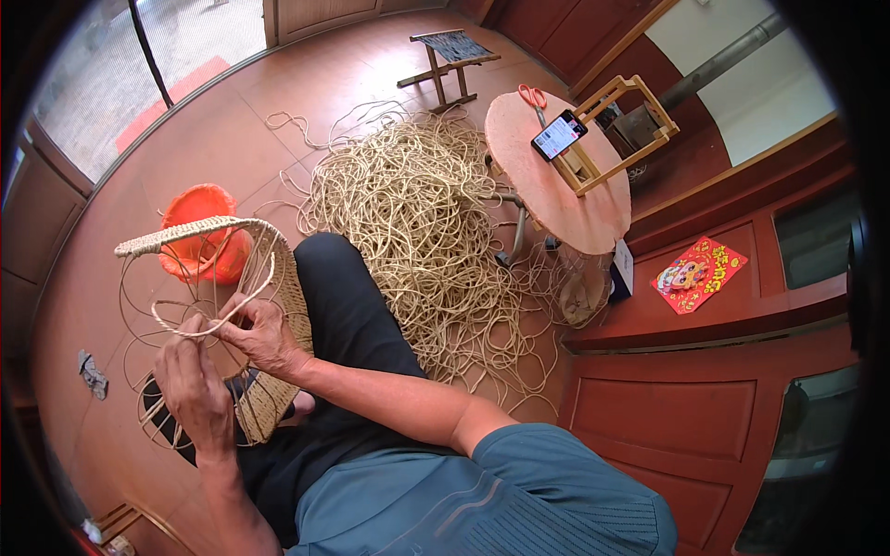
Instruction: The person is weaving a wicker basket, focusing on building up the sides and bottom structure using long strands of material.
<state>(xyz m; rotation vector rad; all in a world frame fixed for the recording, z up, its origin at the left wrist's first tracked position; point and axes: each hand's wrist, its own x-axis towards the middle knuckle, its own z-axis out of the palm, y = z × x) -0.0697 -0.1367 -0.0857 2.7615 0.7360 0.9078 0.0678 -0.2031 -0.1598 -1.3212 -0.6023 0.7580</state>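
Note:
On my lap rests a half-woven basket [272, 406] with a bare wire frame; its woven side and thick braided rim are of straw-coloured cord. My left hand [196, 385] pinches at a loop of pale twisted cord [253, 313], fingertips pressed together at the wires. Close beside it, on the right, my right hand [264, 338] grips the same loop between thumb and fingers. The fingertips of both hands nearly meet, and the exact spot they work is partly hidden. Past the basket, an orange-red bucket [197, 206] stands on the floor.
A large tangled heap of cord [408, 204] covers the floor ahead. At the right, a round table [519, 130] bears a phone [560, 135], red-handled scissors [533, 95] and a wooden frame [619, 171]. A folding stool [452, 46] stands at the back. Red doors [658, 408] line the right.

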